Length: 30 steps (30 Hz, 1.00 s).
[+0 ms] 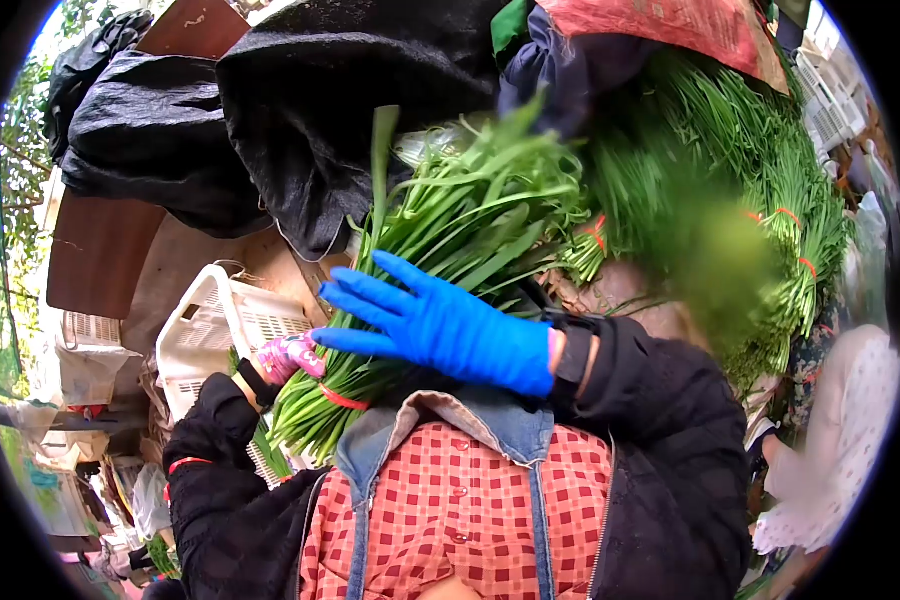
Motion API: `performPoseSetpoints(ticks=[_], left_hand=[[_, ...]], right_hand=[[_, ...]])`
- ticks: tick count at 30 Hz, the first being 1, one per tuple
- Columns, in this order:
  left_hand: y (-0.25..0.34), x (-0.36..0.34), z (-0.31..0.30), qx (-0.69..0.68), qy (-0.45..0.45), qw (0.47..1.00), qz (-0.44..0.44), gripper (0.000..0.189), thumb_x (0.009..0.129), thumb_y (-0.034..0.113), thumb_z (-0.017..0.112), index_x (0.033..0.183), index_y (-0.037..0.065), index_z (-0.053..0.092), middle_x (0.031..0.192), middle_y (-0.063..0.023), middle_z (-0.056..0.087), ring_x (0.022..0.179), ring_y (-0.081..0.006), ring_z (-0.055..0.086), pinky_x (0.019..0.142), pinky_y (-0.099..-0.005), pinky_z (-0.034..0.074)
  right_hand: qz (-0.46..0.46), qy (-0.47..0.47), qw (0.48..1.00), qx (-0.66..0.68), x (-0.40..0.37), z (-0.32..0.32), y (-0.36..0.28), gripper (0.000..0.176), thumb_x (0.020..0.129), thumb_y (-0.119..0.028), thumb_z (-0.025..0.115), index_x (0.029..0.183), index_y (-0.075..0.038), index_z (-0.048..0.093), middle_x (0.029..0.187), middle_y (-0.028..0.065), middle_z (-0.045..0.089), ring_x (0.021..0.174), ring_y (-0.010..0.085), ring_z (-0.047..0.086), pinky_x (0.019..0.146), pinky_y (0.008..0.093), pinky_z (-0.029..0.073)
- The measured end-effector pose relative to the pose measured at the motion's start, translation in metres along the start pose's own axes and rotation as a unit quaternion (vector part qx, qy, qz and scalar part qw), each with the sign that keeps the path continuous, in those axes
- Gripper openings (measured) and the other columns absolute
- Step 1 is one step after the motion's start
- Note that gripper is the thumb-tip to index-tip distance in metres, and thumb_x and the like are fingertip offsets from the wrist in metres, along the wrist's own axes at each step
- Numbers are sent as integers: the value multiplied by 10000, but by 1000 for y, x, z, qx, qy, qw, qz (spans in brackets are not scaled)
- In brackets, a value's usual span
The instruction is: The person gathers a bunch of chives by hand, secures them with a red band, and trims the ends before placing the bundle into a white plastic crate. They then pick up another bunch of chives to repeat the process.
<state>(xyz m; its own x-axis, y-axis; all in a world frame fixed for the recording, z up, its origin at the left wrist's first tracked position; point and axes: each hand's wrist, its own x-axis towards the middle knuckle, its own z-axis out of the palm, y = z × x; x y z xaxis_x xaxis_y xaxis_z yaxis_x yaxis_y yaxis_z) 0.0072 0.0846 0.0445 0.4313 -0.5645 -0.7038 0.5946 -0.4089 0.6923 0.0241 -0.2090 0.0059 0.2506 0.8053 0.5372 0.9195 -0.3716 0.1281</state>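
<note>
Black sheeting [300, 110] is draped beyond the greens [460, 220], slanted near left to far right, grasped stemward by the left hand [288, 357], crossed by the outspread right hand [440, 330].

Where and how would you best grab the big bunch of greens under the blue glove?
Probably by its stems beside the red band, from the person's left, fingers wrapped round: it's tied narrow there, while the leaves fan loosely.

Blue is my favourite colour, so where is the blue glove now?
In the head view, the blue glove is near the middle, on the person's right hand, over the bunch of leaves, just right of the pink glove.
</note>
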Motion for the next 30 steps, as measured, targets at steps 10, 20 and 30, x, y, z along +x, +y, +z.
performPoseSetpoints(ticks=[10, 20, 30], left_hand=[[24, -1, -35, -282, -48, 930, 230, 779, 898, 545, 639, 1431, 12, 444, 1296, -127, 607, 1137, -254, 609, 1028, -437, 471], [47, 116, 13, 28, 417, 646, 640, 420, 1014, 292, 495, 1343, 34, 533, 1300, -99, 600, 1213, -209, 555, 1065, -386, 422], [33, 103, 32, -289, 467, 665, 507, 557, 949, 438, 614, 1338, 46, 544, 1259, -107, 636, 1115, -242, 631, 993, -380, 517]], right_hand=[[127, 111, 973, 159, 43, -89, 85, 479, 661, -257, 819, 1064, -82, 630, 869, 79, 671, 813, 294, 678, 833, 392, 529], [339, -130, 743, 562, 60, -113, 129, 642, 767, -276, 858, 1281, 17, 608, 1115, 110, 708, 1000, 183, 665, 957, 321, 503], [394, -154, 683, 596, -98, -41, 123, 571, 818, -81, 702, 1370, -45, 560, 1190, 59, 671, 1078, 146, 606, 965, 312, 482]])
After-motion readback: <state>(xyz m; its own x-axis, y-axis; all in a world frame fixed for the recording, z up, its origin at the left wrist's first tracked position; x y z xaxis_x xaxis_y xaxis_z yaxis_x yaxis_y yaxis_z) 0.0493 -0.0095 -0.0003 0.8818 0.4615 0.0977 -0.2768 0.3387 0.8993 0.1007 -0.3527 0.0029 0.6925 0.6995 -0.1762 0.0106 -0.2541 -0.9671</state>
